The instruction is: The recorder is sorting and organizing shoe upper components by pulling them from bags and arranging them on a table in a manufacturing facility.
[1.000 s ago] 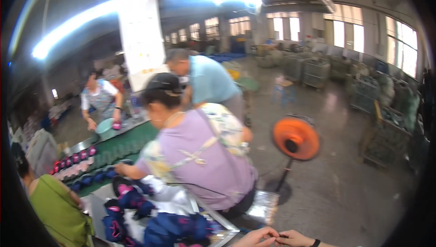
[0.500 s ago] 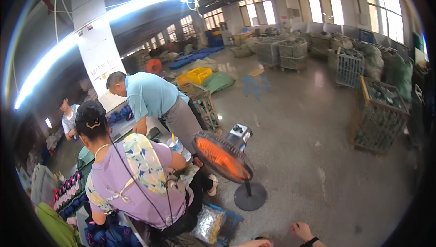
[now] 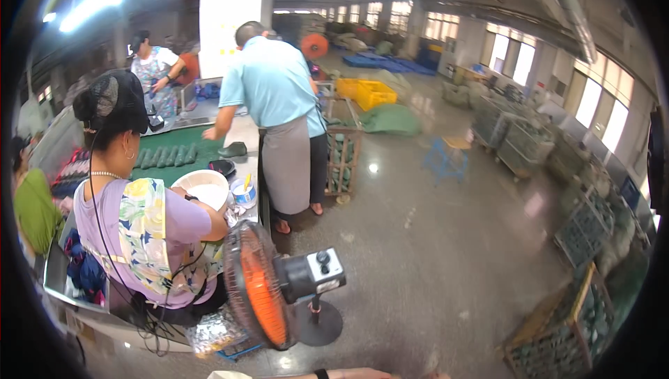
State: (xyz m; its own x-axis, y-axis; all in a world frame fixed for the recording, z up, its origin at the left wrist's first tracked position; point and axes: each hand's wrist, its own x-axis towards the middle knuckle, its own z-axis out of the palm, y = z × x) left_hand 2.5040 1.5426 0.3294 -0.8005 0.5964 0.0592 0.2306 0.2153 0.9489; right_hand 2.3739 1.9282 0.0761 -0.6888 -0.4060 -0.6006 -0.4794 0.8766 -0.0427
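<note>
Along the lower edge, my left hand (image 3: pixel 368 373) reaches in from the left behind a black wristband (image 3: pixel 321 373); its fingers are cut off or hard to make out. Only a blurred sliver of my right hand (image 3: pixel 437 375) shows, a little further right. Whether either hand holds anything does not show. The nearest thing is a standing fan (image 3: pixel 261 292) with an orange centre and a round dark base (image 3: pixel 320 325), just above my left arm. A plastic-wrapped bundle (image 3: pixel 212 331) lies beside the fan.
At left, a seated person in purple (image 3: pixel 139 226) works by a white bowl (image 3: pixel 221 187). A person in light blue (image 3: pixel 279 93) stands at a green worktop (image 3: pixel 185 173) with dark shoe-shaped pieces. Crates (image 3: pixel 592 316) line the right; a blue stool (image 3: pixel 446 163) stands mid-floor.
My view has swung left, with the fan and workers shown from a new angle. My left forearm shows more now, while my right hand has nearly slipped out below.
</note>
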